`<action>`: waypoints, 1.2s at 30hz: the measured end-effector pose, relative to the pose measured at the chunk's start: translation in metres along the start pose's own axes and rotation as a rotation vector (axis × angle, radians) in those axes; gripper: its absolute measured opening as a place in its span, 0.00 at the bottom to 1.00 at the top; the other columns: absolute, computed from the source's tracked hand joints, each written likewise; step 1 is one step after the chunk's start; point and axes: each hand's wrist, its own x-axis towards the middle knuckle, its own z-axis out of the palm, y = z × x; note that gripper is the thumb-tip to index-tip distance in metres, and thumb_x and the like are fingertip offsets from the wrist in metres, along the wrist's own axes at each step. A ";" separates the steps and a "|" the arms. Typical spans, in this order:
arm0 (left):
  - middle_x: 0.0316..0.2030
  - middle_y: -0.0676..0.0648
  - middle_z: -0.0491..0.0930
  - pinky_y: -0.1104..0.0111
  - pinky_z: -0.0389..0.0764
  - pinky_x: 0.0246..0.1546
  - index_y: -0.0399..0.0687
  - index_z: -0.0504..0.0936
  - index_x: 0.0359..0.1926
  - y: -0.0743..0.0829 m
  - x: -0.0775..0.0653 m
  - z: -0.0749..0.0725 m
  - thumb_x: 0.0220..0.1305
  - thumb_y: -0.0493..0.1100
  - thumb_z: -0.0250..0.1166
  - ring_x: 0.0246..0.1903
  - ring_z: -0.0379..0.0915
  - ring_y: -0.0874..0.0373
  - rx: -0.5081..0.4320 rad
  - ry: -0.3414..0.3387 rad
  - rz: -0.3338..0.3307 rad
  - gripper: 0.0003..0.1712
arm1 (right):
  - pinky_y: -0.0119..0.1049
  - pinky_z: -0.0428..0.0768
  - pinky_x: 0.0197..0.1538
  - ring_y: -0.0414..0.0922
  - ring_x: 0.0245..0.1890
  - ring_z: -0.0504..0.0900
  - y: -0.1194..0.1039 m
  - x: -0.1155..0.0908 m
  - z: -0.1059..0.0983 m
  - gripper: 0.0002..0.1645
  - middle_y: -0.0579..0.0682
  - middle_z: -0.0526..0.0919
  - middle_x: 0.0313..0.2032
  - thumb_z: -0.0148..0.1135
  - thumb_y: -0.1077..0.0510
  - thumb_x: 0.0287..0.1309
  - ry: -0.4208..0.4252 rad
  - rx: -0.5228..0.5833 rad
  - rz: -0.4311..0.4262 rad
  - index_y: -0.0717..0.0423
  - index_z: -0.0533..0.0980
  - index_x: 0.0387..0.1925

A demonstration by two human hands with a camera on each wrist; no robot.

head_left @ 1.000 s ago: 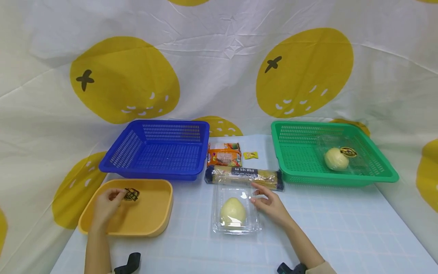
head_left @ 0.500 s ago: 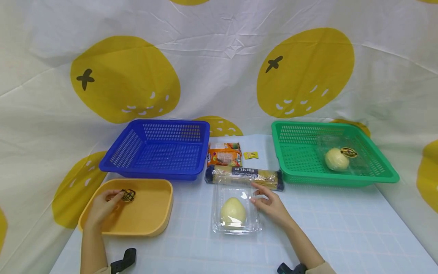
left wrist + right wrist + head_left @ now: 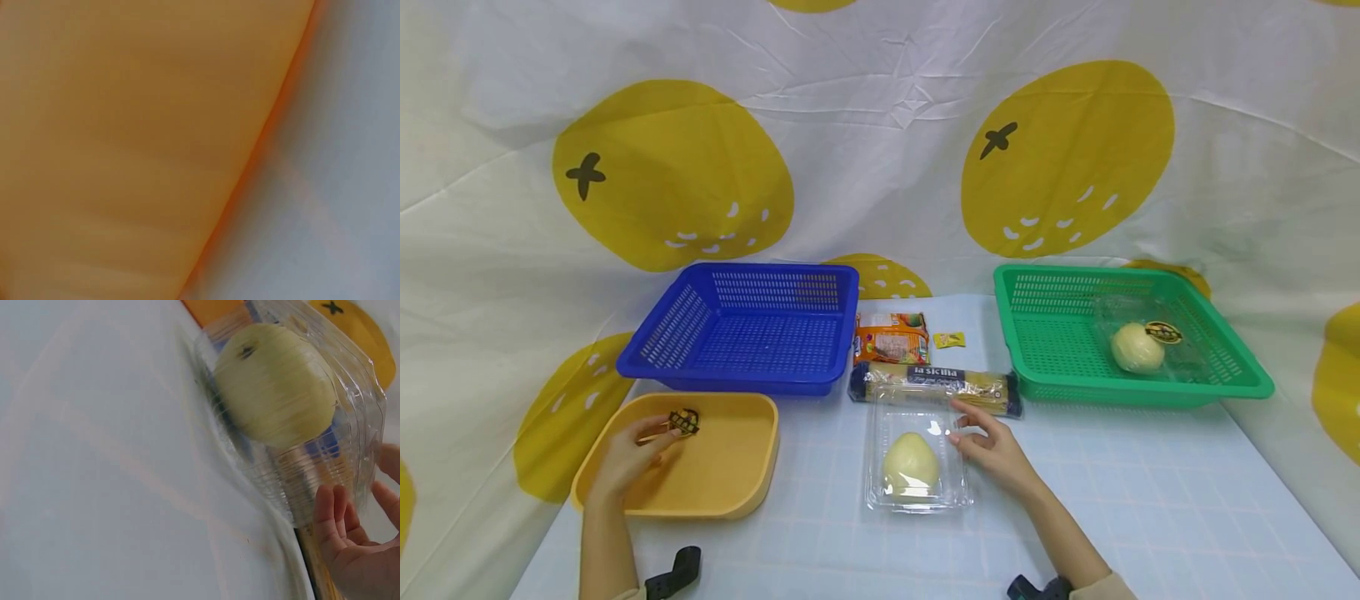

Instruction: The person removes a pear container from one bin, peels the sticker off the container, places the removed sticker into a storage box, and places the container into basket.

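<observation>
My left hand [image 3: 628, 454] pinches a black-and-gold sticker [image 3: 686, 421] between thumb and forefinger above the yellow-orange tray [image 3: 741, 500]. In the left wrist view only the blurred tray wall [image 3: 144, 125] fills the left side; the hand is hidden there. At the middle of the table lies a clear plastic clamshell container [image 3: 880, 450] with one pale yellow round fruit [image 3: 912, 467] inside. Thumb and forefinger of my right hand [image 3: 996, 450] hold the container's right edge. The right wrist view has the same fruit [image 3: 275, 387], with a dark stem dimple, behind the plastic, and the right hand's other fingers curled.
A blue basket [image 3: 842, 367] stands behind the tray. The green basket [image 3: 1030, 379] at the right holds a similar container with a fruit [image 3: 1137, 347] and sticker. Behind my container lie a spaghetti pack [image 3: 985, 392], an orange snack packet [image 3: 891, 340] and a small yellow packet [image 3: 949, 340].
The left hand with the sticker has shifted slightly over the tray, and the sticker's tilt has changed. The right hand and the container have stayed in place.
</observation>
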 end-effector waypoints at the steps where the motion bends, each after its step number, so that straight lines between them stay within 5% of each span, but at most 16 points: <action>1: 0.55 0.23 0.67 0.72 0.79 0.34 0.22 0.61 0.62 0.000 0.000 0.000 0.67 0.47 0.58 0.43 0.74 0.54 0.012 -0.006 -0.001 0.35 | 0.28 0.78 0.36 0.45 0.34 0.79 0.000 0.000 0.000 0.34 0.69 0.70 0.48 0.61 0.63 0.59 0.001 0.000 -0.001 0.62 0.62 0.65; 6: 0.57 0.22 0.64 0.70 0.78 0.35 0.22 0.57 0.64 0.000 0.000 0.001 0.67 0.47 0.57 0.54 0.65 0.32 0.037 -0.036 -0.006 0.37 | 0.28 0.78 0.37 0.45 0.34 0.79 0.000 0.000 0.000 0.34 0.69 0.70 0.48 0.61 0.63 0.59 0.000 0.001 -0.005 0.62 0.62 0.65; 15: 0.61 0.19 0.57 0.59 0.78 0.45 0.23 0.48 0.67 0.001 0.001 -0.002 0.68 0.51 0.54 0.58 0.61 0.28 0.053 -0.067 -0.065 0.42 | 0.29 0.78 0.36 0.47 0.34 0.79 -0.001 0.000 0.000 0.34 0.67 0.70 0.48 0.62 0.61 0.59 0.007 -0.006 0.008 0.61 0.63 0.65; 20: 0.62 0.21 0.56 0.67 0.78 0.42 0.27 0.46 0.69 0.000 -0.001 -0.002 0.68 0.51 0.55 0.60 0.57 0.28 0.016 -0.048 -0.066 0.43 | 0.29 0.78 0.36 0.46 0.34 0.79 -0.001 0.000 0.000 0.34 0.68 0.70 0.48 0.61 0.62 0.59 0.004 -0.004 0.008 0.61 0.63 0.65; 22: 0.62 0.22 0.57 0.72 0.77 0.38 0.28 0.48 0.69 -0.001 -0.002 -0.001 0.68 0.50 0.55 0.59 0.60 0.30 0.000 -0.010 -0.046 0.42 | 0.29 0.78 0.36 0.46 0.34 0.79 -0.001 0.000 0.000 0.34 0.68 0.70 0.48 0.61 0.61 0.59 0.003 -0.006 0.010 0.61 0.63 0.65; 24: 0.60 0.27 0.64 0.76 0.76 0.34 0.29 0.52 0.69 -0.001 -0.003 0.000 0.67 0.49 0.56 0.53 0.71 0.44 -0.031 0.061 -0.025 0.40 | 0.29 0.78 0.36 0.45 0.34 0.79 -0.001 0.000 0.001 0.34 0.68 0.70 0.48 0.61 0.61 0.59 0.004 -0.007 0.014 0.61 0.63 0.65; 26: 0.53 0.43 0.76 0.80 0.75 0.31 0.28 0.58 0.66 -0.001 -0.004 0.002 0.66 0.46 0.59 0.43 0.76 0.63 -0.084 0.164 0.001 0.36 | 0.29 0.78 0.36 0.46 0.34 0.79 -0.001 0.000 0.001 0.34 0.68 0.70 0.49 0.62 0.61 0.59 0.004 -0.006 0.017 0.61 0.63 0.65; 29: 0.36 0.67 0.77 0.83 0.74 0.29 0.29 0.69 0.59 0.002 -0.004 0.005 0.63 0.39 0.62 0.30 0.70 0.82 -0.232 0.328 0.031 0.27 | 0.29 0.79 0.37 0.48 0.35 0.79 -0.001 0.000 0.001 0.34 0.68 0.70 0.49 0.62 0.61 0.59 0.005 -0.008 0.023 0.61 0.63 0.65; 31: 0.29 0.74 0.75 0.85 0.73 0.28 0.33 0.75 0.52 0.004 -0.003 0.007 0.60 0.36 0.64 0.28 0.72 0.81 -0.325 0.406 0.036 0.20 | 0.29 0.79 0.37 0.50 0.36 0.79 -0.002 0.000 0.001 0.34 0.68 0.70 0.49 0.62 0.61 0.59 0.006 -0.009 0.027 0.61 0.63 0.65; 36: 0.25 0.68 0.79 0.86 0.73 0.28 0.44 0.81 0.43 0.012 -0.004 0.010 0.58 0.36 0.66 0.27 0.75 0.76 -0.469 0.503 0.011 0.11 | 0.29 0.79 0.37 0.51 0.36 0.79 -0.002 0.000 0.001 0.34 0.67 0.70 0.49 0.62 0.61 0.59 0.008 -0.011 0.030 0.61 0.63 0.65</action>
